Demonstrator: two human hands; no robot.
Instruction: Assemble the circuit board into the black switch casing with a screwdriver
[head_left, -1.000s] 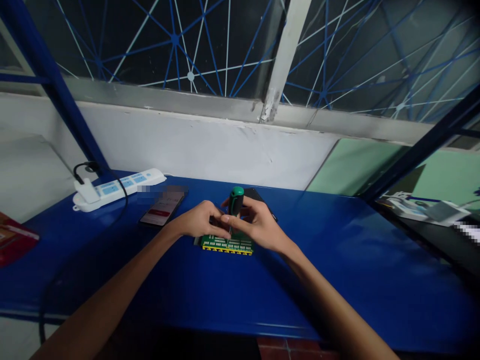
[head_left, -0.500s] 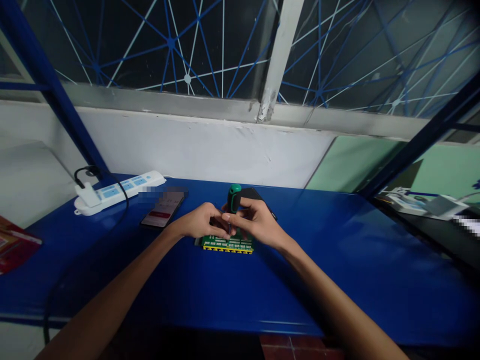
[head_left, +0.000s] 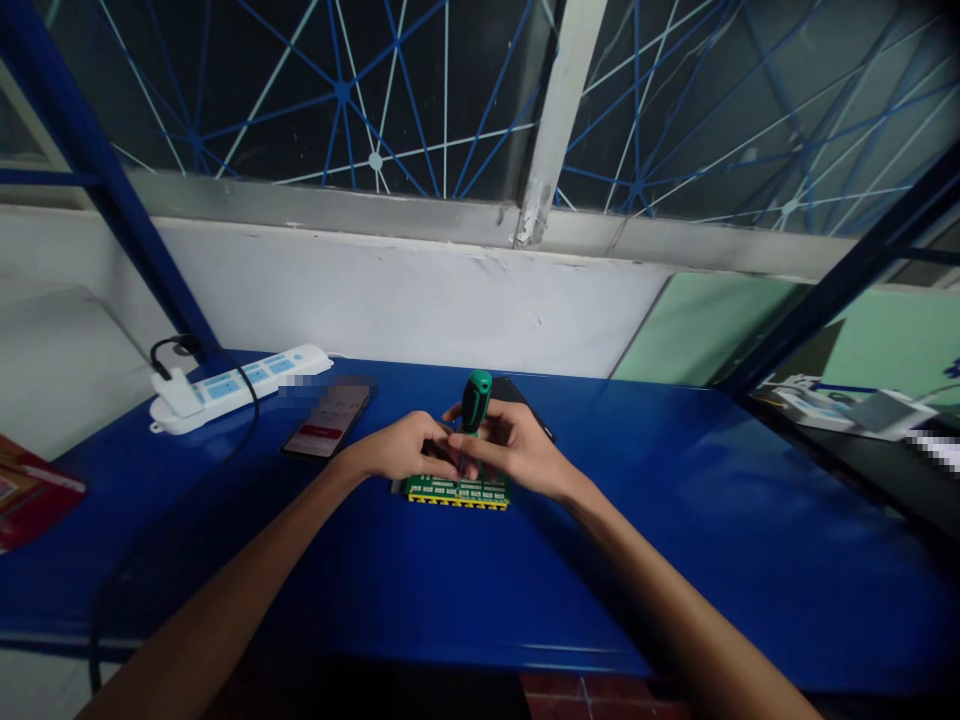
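Note:
A green circuit board [head_left: 457,491] with a yellow front edge lies flat on the blue table [head_left: 675,540]. My right hand [head_left: 517,450] is wrapped round a green-handled screwdriver [head_left: 475,398] that stands upright over the board, tip down. My left hand [head_left: 401,447] rests on the board's left part, its fingers curled and pinched close to the screwdriver's shaft. What those fingers pinch is too small to make out.
A phone [head_left: 328,423] with a lit screen lies left of the board. A white power strip [head_left: 232,382] with a black cable sits at the back left. A dark flat object [head_left: 517,393] lies behind my hands. A red item [head_left: 30,490] is at the far left edge.
The screwdriver handle has tilted slightly to the right, and my right fingers have shifted round it. The board and my left hand have stayed where they were.

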